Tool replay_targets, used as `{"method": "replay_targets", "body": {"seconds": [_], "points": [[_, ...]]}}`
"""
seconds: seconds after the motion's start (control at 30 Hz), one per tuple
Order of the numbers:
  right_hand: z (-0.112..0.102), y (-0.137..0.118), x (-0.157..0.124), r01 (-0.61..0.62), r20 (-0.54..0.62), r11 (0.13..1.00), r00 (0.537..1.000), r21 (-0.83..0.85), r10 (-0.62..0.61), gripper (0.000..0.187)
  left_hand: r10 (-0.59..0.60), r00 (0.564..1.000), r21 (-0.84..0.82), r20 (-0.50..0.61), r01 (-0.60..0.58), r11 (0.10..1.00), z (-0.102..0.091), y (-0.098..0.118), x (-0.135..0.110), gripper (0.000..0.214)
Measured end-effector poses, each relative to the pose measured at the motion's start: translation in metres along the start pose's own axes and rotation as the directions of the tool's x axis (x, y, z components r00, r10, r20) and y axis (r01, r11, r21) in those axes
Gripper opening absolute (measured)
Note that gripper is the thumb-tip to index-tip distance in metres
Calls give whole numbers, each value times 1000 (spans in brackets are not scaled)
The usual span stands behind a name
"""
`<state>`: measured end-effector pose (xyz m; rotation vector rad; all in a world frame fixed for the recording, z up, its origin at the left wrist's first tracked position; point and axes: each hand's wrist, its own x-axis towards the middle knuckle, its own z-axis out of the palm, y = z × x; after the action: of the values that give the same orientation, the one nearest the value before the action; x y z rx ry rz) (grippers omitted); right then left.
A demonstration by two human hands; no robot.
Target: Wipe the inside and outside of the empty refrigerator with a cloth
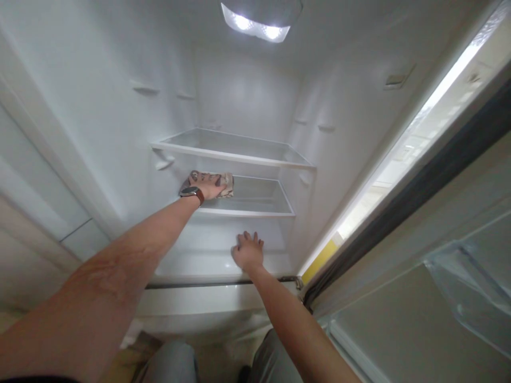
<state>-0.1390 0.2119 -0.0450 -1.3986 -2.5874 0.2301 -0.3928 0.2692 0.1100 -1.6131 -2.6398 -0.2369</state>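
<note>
Inside a white refrigerator, my left hand (pixel 208 188) presses a folded patterned cloth (pixel 228 185) against the left part of the lower glass shelf (pixel 255 194). The cloth is beige and brown, and my fingers lie over it; a watch (pixel 192 192) with a brown strap is on that wrist. Lower down, my right hand (pixel 248 252) has its fingers spread at the bottom of the compartment, below the shelf. It holds nothing; whether the whole palm touches the surface I cannot tell.
Above is another glass shelf (pixel 231 156) with a white front edge. A lit lamp (pixel 255 27) is at the top. Small shelf supports (pixel 144 88) stick out from the side walls. The door with its dark seal (pixel 399 202) stands open at right, bearing a clear bin (pixel 467 298).
</note>
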Motion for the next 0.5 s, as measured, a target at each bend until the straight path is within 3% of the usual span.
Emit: {"method": "replay_targets", "body": {"seconds": [0.23, 0.5], "points": [[1, 0, 1, 0, 20, 1000, 1000, -28, 1, 50, -35, 999, 5, 32, 34, 999, 1, 0, 23, 88], [7, 2, 1, 26, 2, 999, 1000, -37, -26, 51, -15, 1000, -24, -15, 15, 1000, 15, -3, 77, 88]]}}
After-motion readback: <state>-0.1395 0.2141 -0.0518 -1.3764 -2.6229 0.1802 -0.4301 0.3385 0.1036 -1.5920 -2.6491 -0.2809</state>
